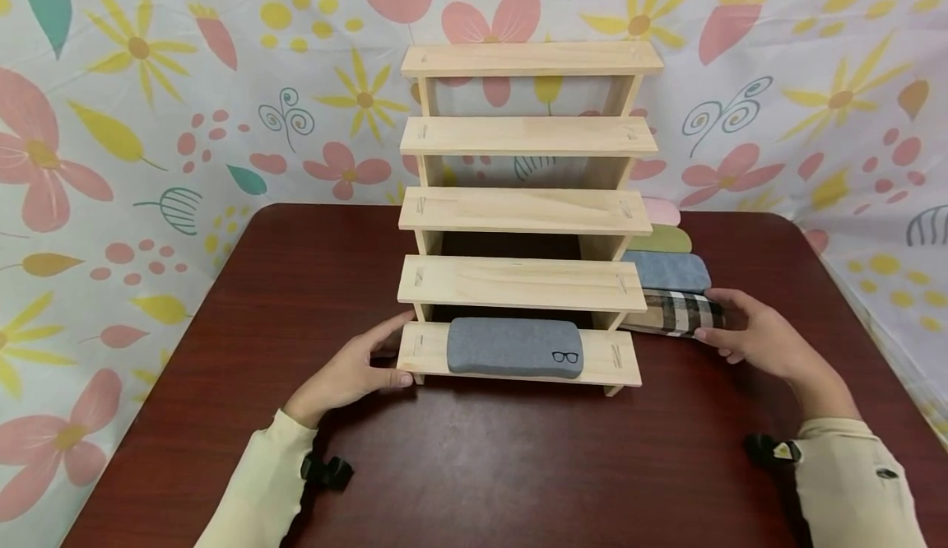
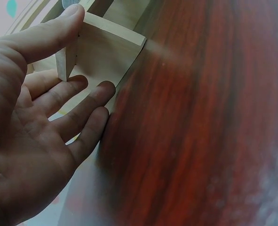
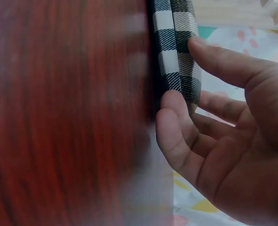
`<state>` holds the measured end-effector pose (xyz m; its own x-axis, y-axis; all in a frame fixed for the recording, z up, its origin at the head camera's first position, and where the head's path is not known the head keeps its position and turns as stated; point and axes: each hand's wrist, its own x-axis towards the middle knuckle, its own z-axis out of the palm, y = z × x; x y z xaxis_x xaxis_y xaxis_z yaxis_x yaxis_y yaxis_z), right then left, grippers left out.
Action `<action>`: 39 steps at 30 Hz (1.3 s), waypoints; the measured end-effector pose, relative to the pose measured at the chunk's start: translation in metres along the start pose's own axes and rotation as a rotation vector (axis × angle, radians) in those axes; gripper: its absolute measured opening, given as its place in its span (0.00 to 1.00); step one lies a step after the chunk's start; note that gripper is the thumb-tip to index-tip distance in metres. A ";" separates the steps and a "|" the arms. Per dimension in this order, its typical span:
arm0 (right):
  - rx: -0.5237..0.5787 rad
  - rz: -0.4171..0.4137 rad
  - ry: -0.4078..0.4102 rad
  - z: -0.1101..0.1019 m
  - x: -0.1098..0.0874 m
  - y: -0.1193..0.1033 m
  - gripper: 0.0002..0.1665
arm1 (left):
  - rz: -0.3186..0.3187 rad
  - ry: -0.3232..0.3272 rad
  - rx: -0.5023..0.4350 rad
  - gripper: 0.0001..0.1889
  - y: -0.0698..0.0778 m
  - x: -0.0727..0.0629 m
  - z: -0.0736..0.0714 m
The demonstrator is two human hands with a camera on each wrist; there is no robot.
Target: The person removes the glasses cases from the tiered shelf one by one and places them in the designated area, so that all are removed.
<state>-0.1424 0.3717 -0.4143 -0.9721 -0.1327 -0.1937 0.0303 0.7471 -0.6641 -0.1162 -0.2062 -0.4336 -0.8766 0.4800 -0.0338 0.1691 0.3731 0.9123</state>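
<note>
A stepped wooden display rack (image 1: 518,285) stands on the table, with a grey-blue glasses case (image 1: 511,349) lying on its lowest shelf. My left hand (image 1: 354,371) grips the left end of that lowest shelf, thumb at the front and index finger behind; in the left wrist view the other fingers of this hand (image 2: 40,127) lie loosely beside the wood. To the right of the rack, my right hand (image 1: 766,342) pinches the near end of a black, white and brown plaid glasses case (image 1: 677,313). Thumb and fingers span the plaid case (image 3: 176,52) in the right wrist view.
Behind the plaid case lie a blue case (image 1: 670,271), a green one (image 1: 662,239) and a pink one (image 1: 662,211), each partly hidden by the rack. The dark red-brown table (image 1: 504,466) backs onto a floral cloth (image 1: 296,62).
</note>
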 end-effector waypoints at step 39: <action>-0.183 -0.005 0.091 -0.019 -0.014 0.000 0.45 | 0.005 0.011 0.016 0.49 -0.003 0.001 0.000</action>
<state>-0.1333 0.3860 -0.3983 -0.9893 -0.0832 -0.1197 -0.0088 0.8535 -0.5210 -0.1175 -0.2071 -0.4362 -0.8805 0.4735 -0.0249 0.1805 0.3833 0.9058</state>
